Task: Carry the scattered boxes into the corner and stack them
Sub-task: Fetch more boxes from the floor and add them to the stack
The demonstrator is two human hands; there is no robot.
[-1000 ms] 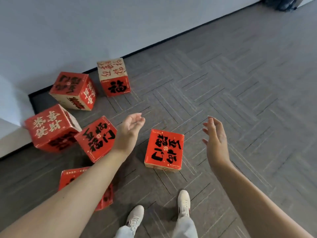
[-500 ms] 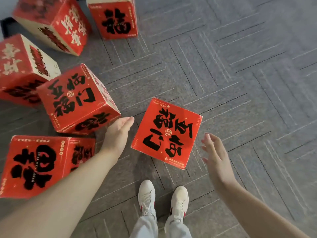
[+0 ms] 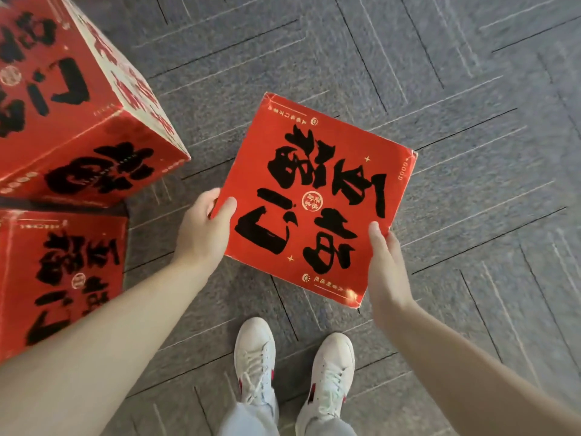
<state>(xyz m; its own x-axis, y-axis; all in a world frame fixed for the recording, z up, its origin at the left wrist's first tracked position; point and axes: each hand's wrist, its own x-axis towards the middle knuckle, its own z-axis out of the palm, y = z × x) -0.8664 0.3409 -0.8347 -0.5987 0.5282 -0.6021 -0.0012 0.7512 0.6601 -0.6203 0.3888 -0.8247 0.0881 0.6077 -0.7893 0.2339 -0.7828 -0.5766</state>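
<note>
A red box (image 3: 317,196) with black calligraphy on its top sits in the middle of the view, just ahead of my feet. My left hand (image 3: 204,231) grips its left edge, thumb on the top face and fingers down the side. My right hand (image 3: 385,262) holds the right near edge, thumb on top, fingers hidden behind the side. Whether the box still touches the floor I cannot tell. A second red box (image 3: 75,102) stands tilted at the upper left, and a third (image 3: 59,278) lies at the lower left, partly behind my left forearm.
Grey carpet tiles (image 3: 456,89) with a herringbone line pattern cover the floor to the right and ahead. My white shoes (image 3: 292,369) stand directly below the held box. The wall and corner are out of view.
I have bent down closer, so the boxes look larger. Both hands moved from hovering open beside the middle box to gripping its left and right edges.
</note>
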